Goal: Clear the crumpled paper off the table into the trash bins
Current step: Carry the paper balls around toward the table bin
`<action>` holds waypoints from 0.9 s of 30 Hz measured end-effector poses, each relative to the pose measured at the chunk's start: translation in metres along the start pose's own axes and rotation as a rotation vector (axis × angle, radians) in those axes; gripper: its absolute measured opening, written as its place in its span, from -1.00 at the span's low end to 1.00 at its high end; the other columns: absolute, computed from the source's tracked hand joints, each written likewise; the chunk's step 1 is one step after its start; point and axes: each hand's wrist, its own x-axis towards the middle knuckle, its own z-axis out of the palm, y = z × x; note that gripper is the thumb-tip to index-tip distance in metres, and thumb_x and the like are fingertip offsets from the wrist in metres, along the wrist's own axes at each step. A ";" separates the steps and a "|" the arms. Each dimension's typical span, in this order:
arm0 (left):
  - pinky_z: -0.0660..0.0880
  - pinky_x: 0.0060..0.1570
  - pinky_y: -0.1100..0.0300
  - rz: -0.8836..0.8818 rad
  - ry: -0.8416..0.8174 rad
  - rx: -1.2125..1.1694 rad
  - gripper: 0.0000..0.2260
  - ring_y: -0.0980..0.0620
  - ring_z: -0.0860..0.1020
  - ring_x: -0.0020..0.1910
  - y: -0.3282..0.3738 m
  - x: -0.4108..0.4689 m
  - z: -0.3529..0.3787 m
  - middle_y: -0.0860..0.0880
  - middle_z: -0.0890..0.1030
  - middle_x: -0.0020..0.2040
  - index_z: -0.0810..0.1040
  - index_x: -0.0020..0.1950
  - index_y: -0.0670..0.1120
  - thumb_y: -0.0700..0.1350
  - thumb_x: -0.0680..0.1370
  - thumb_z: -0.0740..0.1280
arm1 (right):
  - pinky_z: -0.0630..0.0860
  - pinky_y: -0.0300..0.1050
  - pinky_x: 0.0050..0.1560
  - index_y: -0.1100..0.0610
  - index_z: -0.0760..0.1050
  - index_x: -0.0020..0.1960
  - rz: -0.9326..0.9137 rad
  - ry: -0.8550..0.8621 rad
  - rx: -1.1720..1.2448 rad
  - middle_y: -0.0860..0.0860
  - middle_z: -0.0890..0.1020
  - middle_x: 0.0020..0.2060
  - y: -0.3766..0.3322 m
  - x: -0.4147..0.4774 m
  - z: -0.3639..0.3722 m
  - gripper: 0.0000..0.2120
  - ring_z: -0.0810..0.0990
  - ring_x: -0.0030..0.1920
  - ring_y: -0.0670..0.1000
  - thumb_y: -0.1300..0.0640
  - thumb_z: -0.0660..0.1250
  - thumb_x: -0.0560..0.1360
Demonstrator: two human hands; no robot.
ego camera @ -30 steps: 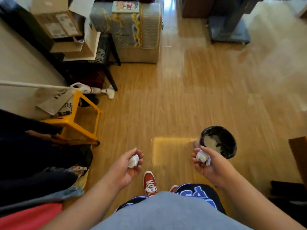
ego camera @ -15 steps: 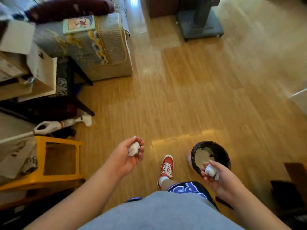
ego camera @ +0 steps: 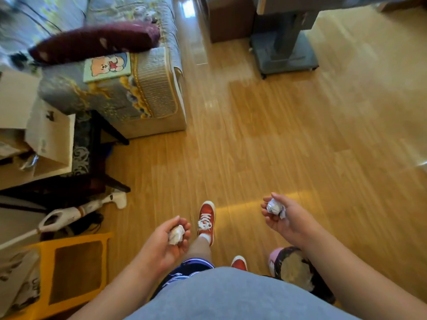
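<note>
Nearest you, low on the floor under your R forearm, sits the trash bin (ego camera: 293, 270). It has a black liner and a pink rim showing on its left side, and your forearm covers its right side. The inside looks pale; can't tell what's in it.

Your L hand (ego camera: 166, 247) is palm-up, fingers curled round the L paper ball (ego camera: 176, 234), a white crumpled wad cupped near the fingertips. Your R hand (ego camera: 285, 219) is farther out, past the bin and not above it. It's also palm-up, thumb and fingers curled round the R paper ball (ego camera: 275, 207). So both wads are in hand, neither in the bin.

Btw the two hands, a red sneaker (ego camera: 206, 218) w/ white laces is planted on the wood floor (ego camera: 300, 139). A second sneaker toe (ego camera: 239, 263) peeks out just left of the bin.

At the floor's near-left corner stands a yellow stool (ego camera: 46, 269). Beyond it a white handheld vacuum (ego camera: 80, 211) lies on the floor, then open cardboard boxes (ego camera: 50, 137). Farther on, a sofa arm (ego camera: 152, 95) w/ quilted cover carries a cartoon-bear picture (ego camera: 107, 66), and a blurred maroon cushion (ego camera: 97, 41) lies above that. Far right, a grey stand base (ego camera: 284, 54) sits on the floor.
</note>
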 end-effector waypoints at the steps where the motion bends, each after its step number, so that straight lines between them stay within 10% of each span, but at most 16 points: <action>1: 0.46 -0.49 0.26 0.003 0.000 0.015 -0.81 0.04 0.56 -0.42 0.015 0.010 0.006 -0.09 0.63 -0.32 0.58 -0.19 -0.15 -0.08 0.56 0.28 | 0.51 -0.24 -0.45 0.18 0.52 -0.09 -0.007 0.000 0.001 0.07 0.63 -0.35 -0.011 0.011 0.010 -0.83 0.60 -0.42 -0.04 0.07 0.27 0.54; 13: 0.47 -0.52 0.28 -0.097 -0.194 0.387 -0.80 0.06 0.57 -0.44 0.185 0.121 0.186 -0.04 0.61 -0.31 0.55 -0.23 -0.09 -0.07 0.55 0.27 | 0.49 -0.27 -0.51 0.18 0.52 -0.13 -0.074 0.243 0.328 0.06 0.60 -0.37 -0.106 0.059 0.016 -0.81 0.58 -0.47 -0.06 0.09 0.24 0.56; 27: 0.44 -0.52 0.32 -0.288 -0.515 0.864 -0.81 0.09 0.55 -0.46 0.074 0.172 0.510 -0.01 0.59 -0.34 0.52 -0.23 -0.07 -0.06 0.56 0.25 | 0.51 -0.27 -0.55 0.21 0.55 -0.15 -0.140 0.585 0.880 0.08 0.66 -0.45 -0.119 0.038 -0.151 -0.80 0.61 -0.53 -0.05 0.11 0.28 0.55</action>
